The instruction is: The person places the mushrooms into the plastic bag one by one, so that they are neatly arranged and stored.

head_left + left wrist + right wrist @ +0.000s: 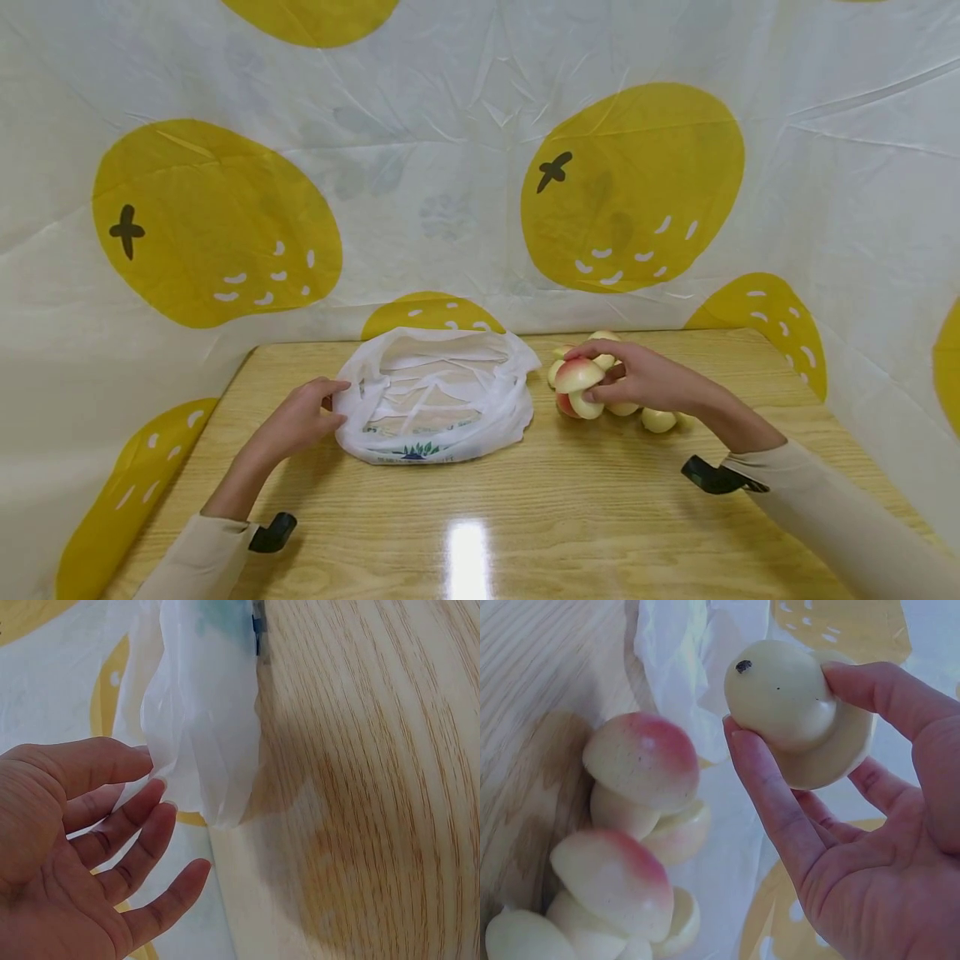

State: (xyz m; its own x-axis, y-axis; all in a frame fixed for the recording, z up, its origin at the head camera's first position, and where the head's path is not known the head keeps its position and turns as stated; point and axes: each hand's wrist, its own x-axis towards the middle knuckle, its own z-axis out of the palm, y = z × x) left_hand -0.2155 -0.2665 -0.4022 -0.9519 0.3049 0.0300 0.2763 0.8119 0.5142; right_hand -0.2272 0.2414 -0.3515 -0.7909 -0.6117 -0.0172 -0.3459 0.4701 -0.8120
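A white plastic bag (435,442) with green and blue print lies with its mouth spread wide. At its left edge my left hand (303,417) pinches the thin plastic between thumb and forefinger; in the left wrist view the other fingers are spread apart beside the bag (202,712). My right hand (637,379) holds a model mushroom (579,375) with a red-tinged, cream cap. Its pale rounded stem, marked by a dark spot, faces the right wrist camera, and the fingers grip this mushroom (780,697) around its side. More mushrooms (615,881) lie in a cluster below that hand.
All this is on a wood-grain table (570,517). One mushroom (658,420) lies at the right of the cluster. A pale curtain (450,192) with yellow fruit shapes hangs behind the table and along both sides.
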